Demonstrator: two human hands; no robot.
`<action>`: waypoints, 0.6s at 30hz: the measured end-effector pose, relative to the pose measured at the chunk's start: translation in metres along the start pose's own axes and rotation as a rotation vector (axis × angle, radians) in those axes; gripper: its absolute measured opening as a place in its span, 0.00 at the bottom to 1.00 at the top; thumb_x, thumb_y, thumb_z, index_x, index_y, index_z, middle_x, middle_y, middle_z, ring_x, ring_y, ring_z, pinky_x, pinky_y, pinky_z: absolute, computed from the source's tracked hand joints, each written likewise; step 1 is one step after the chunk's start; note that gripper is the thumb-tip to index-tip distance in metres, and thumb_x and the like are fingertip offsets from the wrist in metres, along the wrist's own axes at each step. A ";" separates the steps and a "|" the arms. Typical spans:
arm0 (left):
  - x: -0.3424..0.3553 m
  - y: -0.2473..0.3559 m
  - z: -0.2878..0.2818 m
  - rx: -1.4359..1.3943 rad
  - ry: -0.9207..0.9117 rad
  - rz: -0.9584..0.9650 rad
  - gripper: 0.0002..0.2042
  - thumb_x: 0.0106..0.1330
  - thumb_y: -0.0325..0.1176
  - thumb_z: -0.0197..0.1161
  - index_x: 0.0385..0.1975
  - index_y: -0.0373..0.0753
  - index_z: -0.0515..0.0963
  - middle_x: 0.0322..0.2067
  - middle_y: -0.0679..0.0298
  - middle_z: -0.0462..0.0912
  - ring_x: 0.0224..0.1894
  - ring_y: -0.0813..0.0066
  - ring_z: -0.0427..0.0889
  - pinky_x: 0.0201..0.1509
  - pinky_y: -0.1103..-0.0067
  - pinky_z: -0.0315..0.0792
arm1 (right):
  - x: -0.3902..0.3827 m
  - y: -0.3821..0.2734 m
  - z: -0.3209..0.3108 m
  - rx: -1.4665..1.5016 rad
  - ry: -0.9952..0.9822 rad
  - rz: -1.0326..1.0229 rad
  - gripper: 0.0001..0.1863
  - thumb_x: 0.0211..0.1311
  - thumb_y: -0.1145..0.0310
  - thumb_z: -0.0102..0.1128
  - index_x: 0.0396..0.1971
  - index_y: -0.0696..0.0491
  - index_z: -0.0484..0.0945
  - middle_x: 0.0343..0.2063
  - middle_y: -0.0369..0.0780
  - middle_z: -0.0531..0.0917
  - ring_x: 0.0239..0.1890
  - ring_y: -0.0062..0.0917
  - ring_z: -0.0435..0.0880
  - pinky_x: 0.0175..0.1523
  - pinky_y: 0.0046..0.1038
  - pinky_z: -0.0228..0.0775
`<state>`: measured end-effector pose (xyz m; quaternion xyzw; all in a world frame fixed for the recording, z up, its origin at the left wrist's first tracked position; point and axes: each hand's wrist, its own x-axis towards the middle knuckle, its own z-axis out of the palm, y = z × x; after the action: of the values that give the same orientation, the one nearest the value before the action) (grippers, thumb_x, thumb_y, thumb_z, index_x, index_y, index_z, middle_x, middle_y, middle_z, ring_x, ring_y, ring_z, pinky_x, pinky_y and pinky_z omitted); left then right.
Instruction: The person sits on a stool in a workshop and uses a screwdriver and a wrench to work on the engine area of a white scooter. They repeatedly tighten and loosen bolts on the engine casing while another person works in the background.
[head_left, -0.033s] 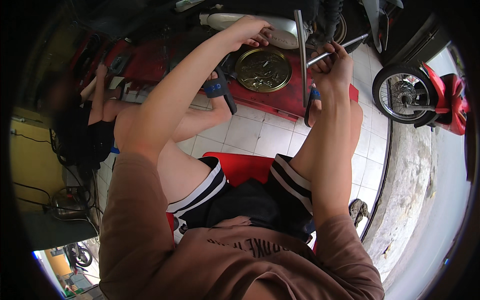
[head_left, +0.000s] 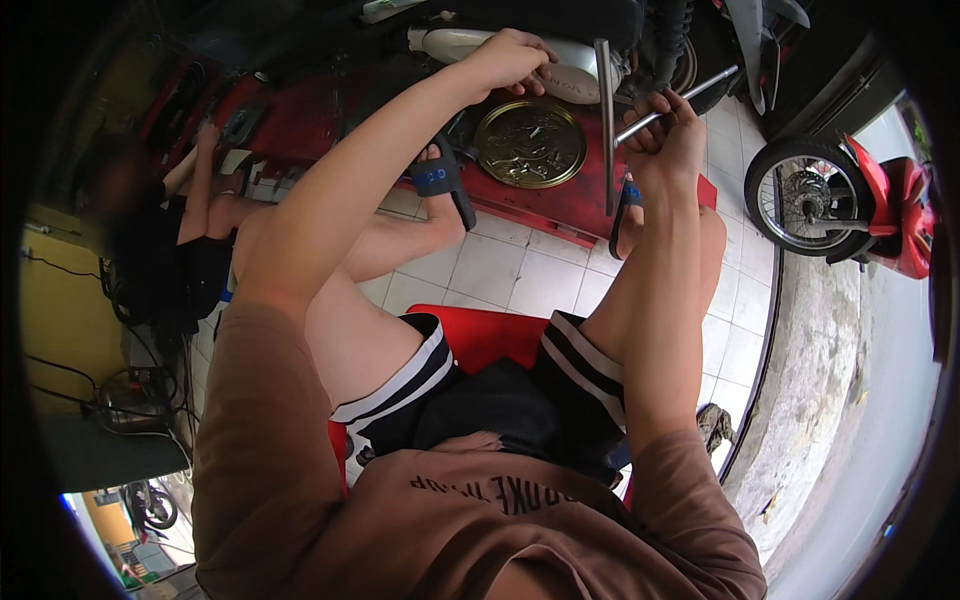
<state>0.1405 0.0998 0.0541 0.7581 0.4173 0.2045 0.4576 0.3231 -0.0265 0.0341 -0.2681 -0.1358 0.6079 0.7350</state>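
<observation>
A T-handle wrench of silver metal (head_left: 604,120) is in my right hand (head_left: 665,140); its fingers curl round the thinner rod, and the thicker bar stands to the left of them. My left hand (head_left: 508,66) is at the pale silver motorcycle part (head_left: 572,82), its fingers loosely bent and slightly apart, with nothing visible in them; whether they touch the part is unclear. Below it, a round brass-coloured tray (head_left: 530,142) holds several small metal pieces on the red stand (head_left: 540,220). A black shock spring (head_left: 668,40) is just above my right hand.
A co-worker in dark clothing (head_left: 180,230) sits at the left, a hand at the stand. A red motorcycle (head_left: 905,230) with a spoked wheel is at the right, beside a pale wall (head_left: 820,420). Cables and a metal appliance (head_left: 130,400) are at the lower left. I sit on a red seat (head_left: 470,330).
The view has shifted very slightly. My left hand has moved a little; my right hand still grips the wrench in much the same place.
</observation>
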 end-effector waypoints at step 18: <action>-0.188 -0.019 0.090 0.186 0.110 0.275 0.16 0.58 0.36 0.60 0.18 0.26 0.76 0.16 0.47 0.78 0.22 0.49 0.80 0.30 0.64 0.75 | -0.014 0.102 0.024 -0.546 -0.428 0.533 0.19 0.68 0.59 0.39 0.16 0.48 0.58 0.10 0.28 0.53 0.10 0.15 0.49 0.15 0.21 0.41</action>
<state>0.0872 -0.0972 0.0060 0.8348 0.3509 0.2669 0.3298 0.2236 -0.0226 -0.0010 -0.3462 -0.3668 0.7599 0.4101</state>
